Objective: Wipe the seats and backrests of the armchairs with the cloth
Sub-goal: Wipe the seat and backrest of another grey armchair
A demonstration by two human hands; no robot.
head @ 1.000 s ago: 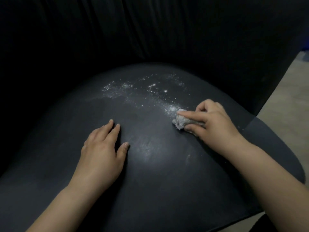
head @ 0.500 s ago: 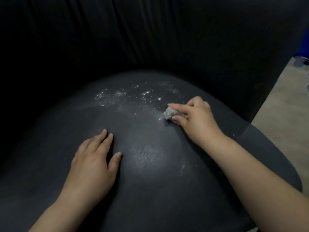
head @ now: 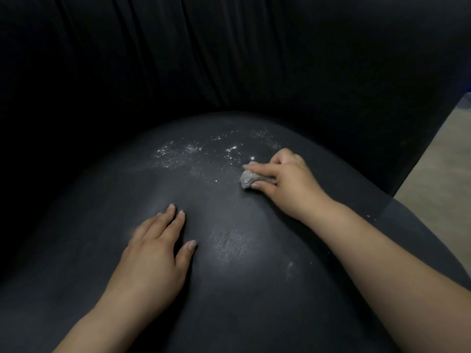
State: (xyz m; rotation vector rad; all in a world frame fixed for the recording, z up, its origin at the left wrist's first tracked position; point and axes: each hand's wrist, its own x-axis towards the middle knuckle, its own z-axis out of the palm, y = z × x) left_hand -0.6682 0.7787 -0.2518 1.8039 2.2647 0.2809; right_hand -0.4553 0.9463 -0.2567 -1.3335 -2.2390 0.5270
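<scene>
A black armchair fills the view, its rounded seat (head: 229, 289) below and its dark pleated backrest (head: 229, 59) behind. White powdery specks (head: 198, 151) are scattered over the far part of the seat. My right hand (head: 288, 179) grips a small bunched grey cloth (head: 248, 177) and presses it on the seat at the right edge of the specks. My left hand (head: 155, 253) lies flat on the seat with straight fingers, nearer to me and to the left.
A pale smear (head: 232, 244) marks the seat between my two hands. Beige floor (head: 443, 179) shows past the chair's right side. The chair's arms curve round both sides of the seat.
My right hand has slid the cloth away from me, toward the back of the seat and into the specks. The left hand has stayed flat on the seat.
</scene>
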